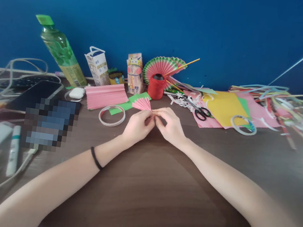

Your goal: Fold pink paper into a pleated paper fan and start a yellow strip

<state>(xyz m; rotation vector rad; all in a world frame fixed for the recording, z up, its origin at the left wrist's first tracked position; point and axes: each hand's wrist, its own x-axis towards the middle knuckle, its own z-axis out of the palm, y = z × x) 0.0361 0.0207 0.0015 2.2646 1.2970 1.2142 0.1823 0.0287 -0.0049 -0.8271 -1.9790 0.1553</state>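
Both hands meet over the middle of the table, pinching the gathered end of a pleated pink paper fan (142,103). My left hand (138,126) is closed on it, a black band around the wrist. My right hand (172,126) is closed too, its thumb and fingertips at the same narrow end. The pleats spread out to the upper left of the fingers. Just left lies a roll of tape (110,124), near a green sheet of paper (127,104) and a pleated pink sheet (105,96). A red thread spool (156,88) stands behind my hands.
Along the blue wall stand a green bottle (63,53), a carton (98,67) and finished-looking paper fans (162,69). Scissors (201,112), yellow paper (220,106) and another tape roll (243,125) lie right. A phone (53,123), cables and a marker (14,151) occupy the left.
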